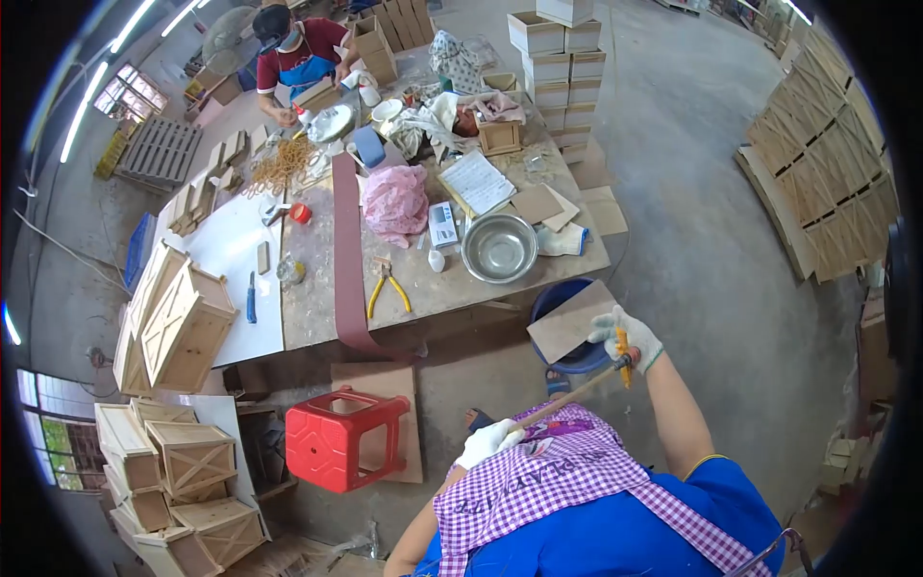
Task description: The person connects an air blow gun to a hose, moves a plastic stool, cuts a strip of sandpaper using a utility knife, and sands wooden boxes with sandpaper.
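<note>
My left hand [490, 442], in a white glove, is closed round the lower end of a thin wooden strip [567, 396] held across my checkered apron. The strip slants up to the right, towards my right hand [625, 338], also gloved. By the right fingers is a yellow-orange tool [623, 358] with a dark part, close to the strip's upper end. Just left of that hand a flat wooden board [569, 322] lies over a dark blue tub [580, 360]; whether the fingers touch the board is unclear.
A worktable [308, 322] holds a metal bowl [499, 248], yellow-handled pliers [388, 288] and a pink cloth [395, 204]. Below stands a red stool [336, 438]. Wooden crates [197, 452] are stacked at left. A person [300, 58] works across the table.
</note>
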Demonstrator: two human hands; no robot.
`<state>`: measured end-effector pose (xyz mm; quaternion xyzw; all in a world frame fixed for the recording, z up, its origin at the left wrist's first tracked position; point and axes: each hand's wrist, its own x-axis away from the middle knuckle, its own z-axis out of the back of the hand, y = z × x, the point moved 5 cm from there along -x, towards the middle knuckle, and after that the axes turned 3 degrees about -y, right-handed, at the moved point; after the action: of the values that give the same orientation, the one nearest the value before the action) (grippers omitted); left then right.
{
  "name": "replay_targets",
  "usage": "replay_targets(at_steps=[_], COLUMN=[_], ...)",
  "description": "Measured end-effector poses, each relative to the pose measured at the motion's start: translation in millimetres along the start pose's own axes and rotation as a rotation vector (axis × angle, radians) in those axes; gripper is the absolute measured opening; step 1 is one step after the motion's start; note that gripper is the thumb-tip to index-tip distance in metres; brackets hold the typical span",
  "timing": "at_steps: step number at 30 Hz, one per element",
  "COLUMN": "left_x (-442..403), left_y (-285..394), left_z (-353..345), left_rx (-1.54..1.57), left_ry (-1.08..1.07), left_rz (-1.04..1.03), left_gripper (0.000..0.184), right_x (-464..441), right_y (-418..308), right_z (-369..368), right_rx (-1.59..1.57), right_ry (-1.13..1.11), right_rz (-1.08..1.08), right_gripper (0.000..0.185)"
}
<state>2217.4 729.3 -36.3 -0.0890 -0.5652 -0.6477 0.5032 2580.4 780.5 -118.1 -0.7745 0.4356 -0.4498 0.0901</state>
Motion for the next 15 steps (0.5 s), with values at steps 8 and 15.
replay_targets(at_steps=[8,15], left_x=[-17.7,-37.7], left_y=[51.0,84.4], left_z=[-0.3,-2.4], left_rx=[0.031,-0.069], left_ry=[0.048,0.071], left_rz=[0.077,0.004], left_gripper=[0.044,0.039], right_x=[39.8,73.0], right_y=[-55.3,-80.9], right_z=[15.9,39.4], right_rx=[0.16,0.352], right_ry=[-0.093,-0.078], right_rz=[-0.07,-0.095], right_gripper=[0.06,0.05])
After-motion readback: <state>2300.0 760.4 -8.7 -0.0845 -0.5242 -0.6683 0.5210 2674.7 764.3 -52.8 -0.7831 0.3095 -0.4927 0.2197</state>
